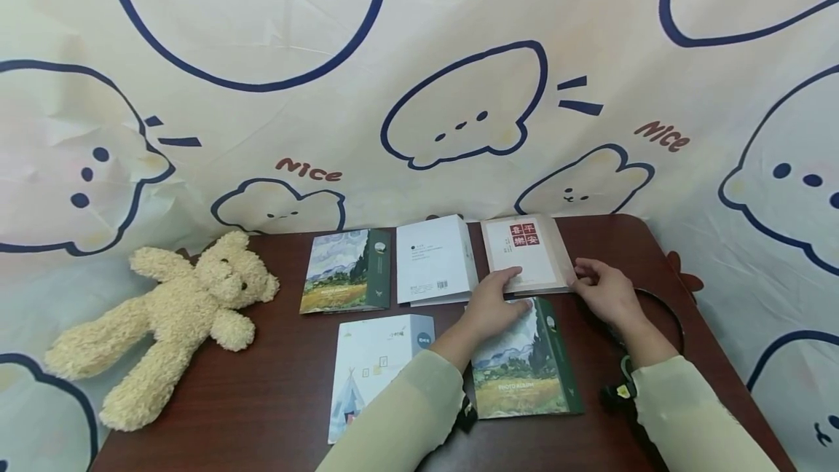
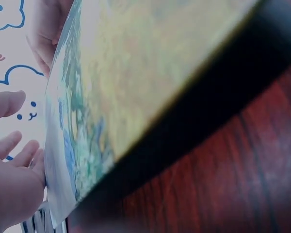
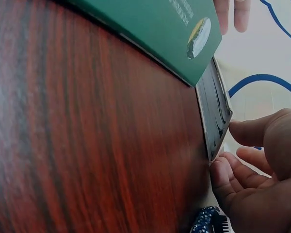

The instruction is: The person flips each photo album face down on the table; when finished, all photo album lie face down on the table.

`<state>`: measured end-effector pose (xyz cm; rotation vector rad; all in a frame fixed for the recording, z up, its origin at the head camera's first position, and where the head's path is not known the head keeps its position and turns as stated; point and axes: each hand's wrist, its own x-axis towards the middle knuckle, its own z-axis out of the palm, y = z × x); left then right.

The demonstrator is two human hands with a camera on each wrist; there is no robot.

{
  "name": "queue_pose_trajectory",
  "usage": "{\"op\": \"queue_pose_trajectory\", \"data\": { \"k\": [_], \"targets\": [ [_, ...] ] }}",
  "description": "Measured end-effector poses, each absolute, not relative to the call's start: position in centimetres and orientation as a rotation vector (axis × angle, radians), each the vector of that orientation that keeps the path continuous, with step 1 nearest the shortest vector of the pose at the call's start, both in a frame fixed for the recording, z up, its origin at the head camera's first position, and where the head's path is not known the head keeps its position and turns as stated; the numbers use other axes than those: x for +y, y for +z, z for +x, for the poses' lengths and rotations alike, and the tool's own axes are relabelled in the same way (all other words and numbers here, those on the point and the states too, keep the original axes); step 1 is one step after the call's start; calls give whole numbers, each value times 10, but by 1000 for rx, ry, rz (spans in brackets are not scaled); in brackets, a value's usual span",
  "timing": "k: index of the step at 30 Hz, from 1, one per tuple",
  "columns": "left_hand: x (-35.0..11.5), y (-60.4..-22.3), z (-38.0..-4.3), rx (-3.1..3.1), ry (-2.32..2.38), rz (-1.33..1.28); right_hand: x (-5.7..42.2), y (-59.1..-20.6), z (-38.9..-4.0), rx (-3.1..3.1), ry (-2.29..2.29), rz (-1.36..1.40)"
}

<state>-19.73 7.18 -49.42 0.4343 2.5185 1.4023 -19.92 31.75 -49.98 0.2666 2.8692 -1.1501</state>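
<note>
A white album with a red four-character block (image 1: 524,253) lies at the back right of the table. My right hand (image 1: 606,293) pinches its near right corner; in the right wrist view the thumb (image 3: 254,131) is at the upper edge and the fingers at the lower one. Reaching over from the left, my left hand (image 1: 488,312) rests at the album's near left edge, fingers extended. Just below lies a photo album with a landscape painting and green spine (image 1: 521,370), partly under the left hand. The left wrist view shows the left hand (image 2: 14,179) beside this painted cover.
Another painted album (image 1: 344,268) and a white book with a barcode (image 1: 432,257) lie along the back. A tent-print album (image 1: 373,370) is in front, partly behind the left sleeve. A plush bear (image 1: 180,312) lies at the left. A dark cable (image 1: 671,312) loops by the right wrist.
</note>
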Motion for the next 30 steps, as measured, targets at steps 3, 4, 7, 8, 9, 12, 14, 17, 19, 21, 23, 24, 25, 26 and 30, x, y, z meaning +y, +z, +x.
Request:
{"op": "queue_pose_trajectory", "data": {
  "k": [3,4,7,8,9,12,14,17,19,21,23,24,25,26,30],
  "targets": [
    [70,-495,-198,2490,1447,427,316,-499,-197,2883,-1169,260],
    [69,-496,-198,2482,1461,431,316,-499,-195,2886,-1179,258],
    [66,-495,-198,2457,1500,432,313,-498,-192,2884,-1202,243],
    [65,-494,-198,2450,1508,431,312,-497,-192,2881,-1209,237],
    [63,-493,-197,2443,1516,427,311,-497,-191,2878,-1216,233],
    [57,-487,-195,2429,1529,419,308,-495,-188,2868,-1233,216],
    [52,-483,-194,2399,1560,424,305,-493,-186,2867,-1246,201],
    [45,-479,-192,2369,1599,437,300,-489,-183,2864,-1273,162],
    [39,-477,-191,2363,1606,448,297,-486,-180,2869,-1289,126],
    [33,-474,-188,2380,1584,456,293,-484,-177,2877,-1307,86],
    [27,-470,-185,2392,1566,473,289,-482,-173,2886,-1324,42],
    [23,-468,-184,2395,1562,480,287,-481,-171,2887,-1335,19],
    [19,-466,-182,2399,1559,488,285,-479,-169,2883,-1349,-2],
    [15,-465,-180,2399,1559,498,283,-478,-167,2876,-1361,-22],
    [-3,-459,-171,2400,1572,513,273,-470,-157,2825,-1406,-88]
  ]
}}
